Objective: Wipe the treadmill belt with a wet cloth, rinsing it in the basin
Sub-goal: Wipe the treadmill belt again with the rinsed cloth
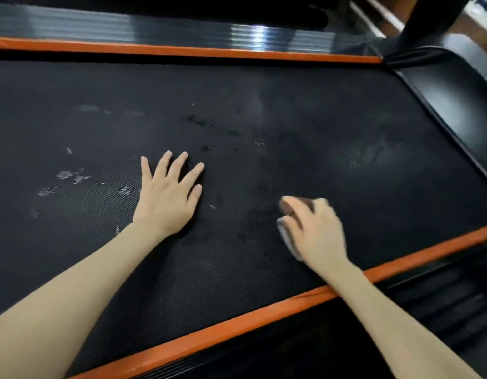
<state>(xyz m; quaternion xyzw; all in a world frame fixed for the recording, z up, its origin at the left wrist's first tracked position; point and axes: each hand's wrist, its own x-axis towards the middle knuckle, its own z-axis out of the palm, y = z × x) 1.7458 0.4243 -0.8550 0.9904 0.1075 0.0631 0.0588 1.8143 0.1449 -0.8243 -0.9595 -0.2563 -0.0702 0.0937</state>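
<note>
Mid-wipe: your right hand [316, 228] grips the cloth [284, 233], left hand [168, 198] splayed on the belt [318, 127] (bracing). Next: pale spots [70, 175] leftward.

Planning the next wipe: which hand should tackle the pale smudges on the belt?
Right. The right hand grips the cloth; the left hand lies flat and bare on the belt, though nearer the pale smudges.

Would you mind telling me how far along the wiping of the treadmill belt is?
Partly done. The belt right of the hands looks mostly free of marks. In hand: the right hand, blurred, holds the cloth on the belt while the left hand rests flat. Left: pale smudges on the belt's left part. No basin in view.
</note>
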